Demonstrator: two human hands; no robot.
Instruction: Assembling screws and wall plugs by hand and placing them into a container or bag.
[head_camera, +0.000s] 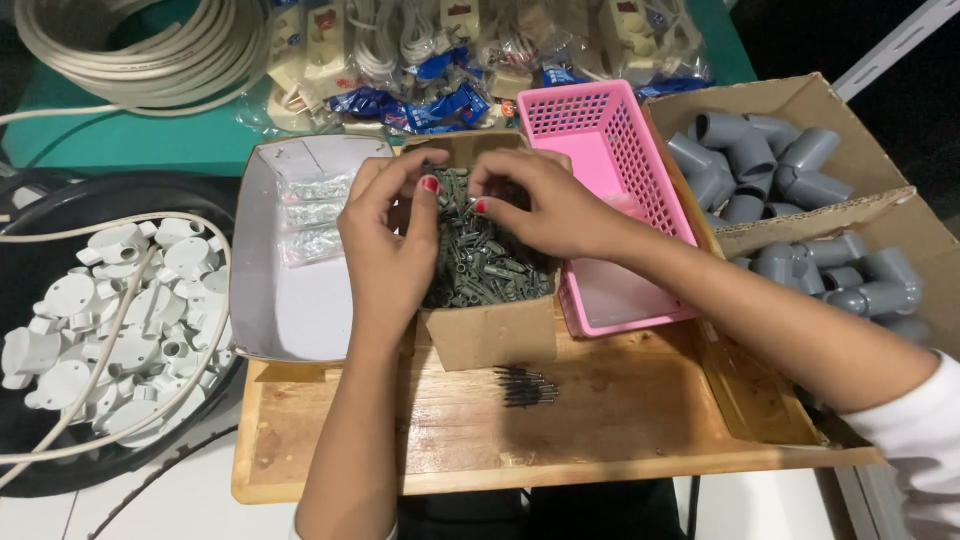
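Observation:
My left hand (388, 240) and my right hand (540, 205) hover together over a small open cardboard box (490, 335) filled with several grey-green plastic wall plugs (480, 265). Both hands have their fingertips pinched over the top of the pile, each apparently on small plugs. The exact pieces between the fingers are too small to make out. The box stands on a wooden board (620, 410). A small bundle of dark screws (525, 385) lies on the board just in front of the box.
A pink plastic basket (610, 150) sits right of the box; a grey tray (290, 300) with small bags of parts sits left. White round junction boxes (110, 310) fill a black tub. Grey pipe elbows (760, 165) fill cardboard boxes at right. Coiled cable and packaged power strips lie behind.

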